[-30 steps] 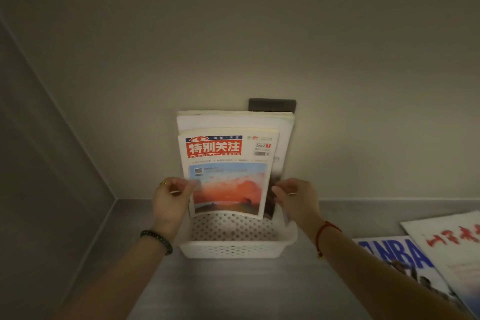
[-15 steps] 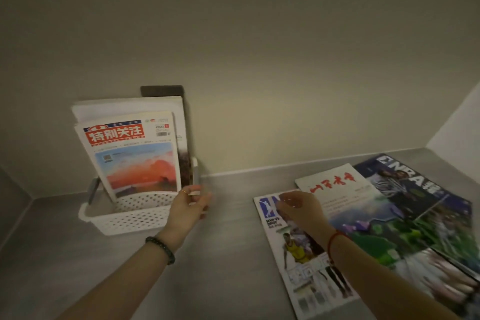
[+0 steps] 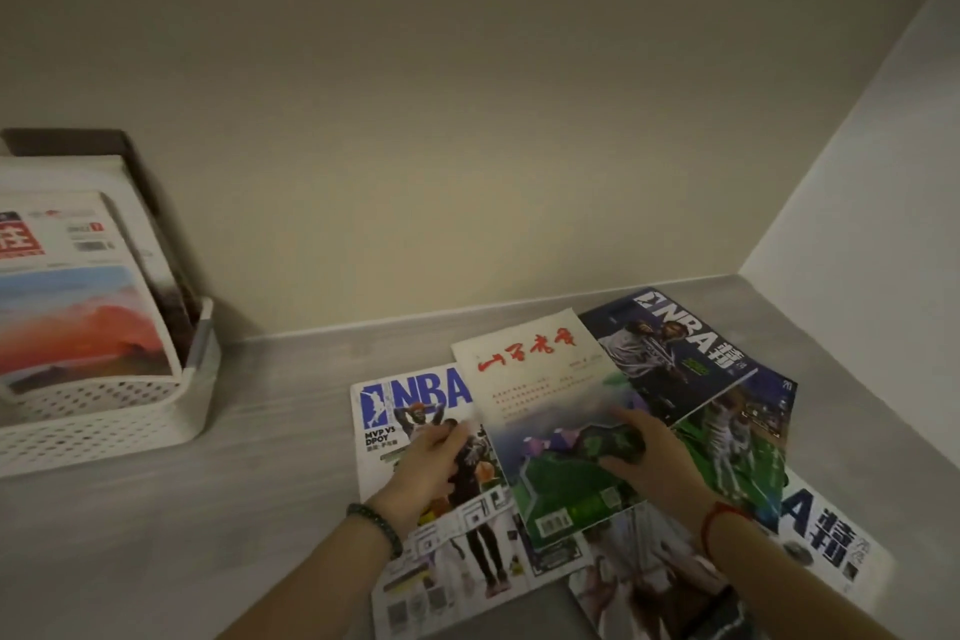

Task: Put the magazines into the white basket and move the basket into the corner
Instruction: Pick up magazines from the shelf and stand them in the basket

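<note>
Fingers (image 3: 631,424), right hand (image 3: 654,452): curled over the right edge of the red-title magazine (image 3: 540,379), apparently pinching it; part of the grip is hidden by the cover.

Fingers (image 3: 451,434), left hand (image 3: 428,465): bent, lying on the white NBA issue (image 3: 402,413), tips at the left edge of the red-title magazine. Whether they already pinch that edge cannot be told.

Red-title magazine: flat on the counter (image 3: 270,457), topmost of the spread, overlapping the white NBA issue to its left and the dark NBA issue (image 3: 691,353) to its right. Long axis runs from the person towards the wall (image 3: 467,146), top leaning slightly left. It sits between the two hands, one at each long edge.

Basket (image 3: 109,426): well apart to the left, against the wall, with upright magazines (image 3: 78,327) already inside.

Judgement: the lift goes leftwards across the counter. The left hand is nearer the basket; the magazine probably needs tipping upright, long axis vertical, to slot in front of those standing.
</note>
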Tool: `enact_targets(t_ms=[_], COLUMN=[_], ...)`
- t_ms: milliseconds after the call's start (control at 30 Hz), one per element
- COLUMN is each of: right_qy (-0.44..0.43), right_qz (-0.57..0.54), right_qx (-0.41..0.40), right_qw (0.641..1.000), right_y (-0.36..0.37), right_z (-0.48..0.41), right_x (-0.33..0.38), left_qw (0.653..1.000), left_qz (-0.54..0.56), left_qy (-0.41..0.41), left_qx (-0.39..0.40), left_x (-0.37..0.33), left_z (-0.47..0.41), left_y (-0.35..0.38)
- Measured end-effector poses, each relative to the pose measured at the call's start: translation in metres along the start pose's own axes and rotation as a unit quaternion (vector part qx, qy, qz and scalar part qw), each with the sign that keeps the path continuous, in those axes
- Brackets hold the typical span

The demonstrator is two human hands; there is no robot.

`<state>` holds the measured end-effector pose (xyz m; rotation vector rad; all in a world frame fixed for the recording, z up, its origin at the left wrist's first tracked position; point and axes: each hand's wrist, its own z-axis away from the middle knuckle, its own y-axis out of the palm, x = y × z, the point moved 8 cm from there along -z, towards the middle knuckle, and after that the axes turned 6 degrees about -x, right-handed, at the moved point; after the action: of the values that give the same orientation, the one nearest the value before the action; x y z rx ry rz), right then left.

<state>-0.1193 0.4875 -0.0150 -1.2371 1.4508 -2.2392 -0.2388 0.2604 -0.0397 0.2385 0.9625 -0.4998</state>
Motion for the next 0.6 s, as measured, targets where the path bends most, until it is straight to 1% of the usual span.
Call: enact_targets(t_ms=[67, 133, 200, 267, 400, 533, 600], right_qy=[-0.02, -0.025, -0.011, 0.005, 0.005, 0.0, -0.004], right_qz=[0.077, 0.105, 0.086, 0.079, 0.147, 0.111, 0.117], right_qx=[0.026, 0.033, 0.035, 0.039, 0.024, 0.045, 0.037], right_qw=[0.996, 0.994, 0.996, 0.996, 0.989, 0.993, 0.992], right_y=[0.008, 0.015, 0.016, 0.015, 0.009, 0.015, 0.01], right_z=[-0.002, -0.004, -0.009, -0.016, -0.032, -0.038, -0.04], right_x=[-0.015, -0.023, -0.029, -0.033, -0.034, -0.036, -0.038], left_qw=[1.0, 1.0, 0.998, 0.997, 0.995, 0.995, 0.994], left_qz=[0.003, 0.031, 0.065, 0.077, 0.091, 0.092, 0.093], left_qy=[-0.003, 0.003, 0.003, -0.003, -0.029, 0.02, 0.038], left_qx=[-0.005, -0.005, 0.005, 0.003, 0.004, -0.032, -0.04], left_x=[0.005, 0.004, 0.003, 0.001, 0.007, 0.002, -0.003], left_z=[-0.005, -0.009, -0.015, -0.019, -0.03, -0.035, -0.033], left_y=[0.016, 0.028, 0.037, 0.04, 0.046, 0.047, 0.046])
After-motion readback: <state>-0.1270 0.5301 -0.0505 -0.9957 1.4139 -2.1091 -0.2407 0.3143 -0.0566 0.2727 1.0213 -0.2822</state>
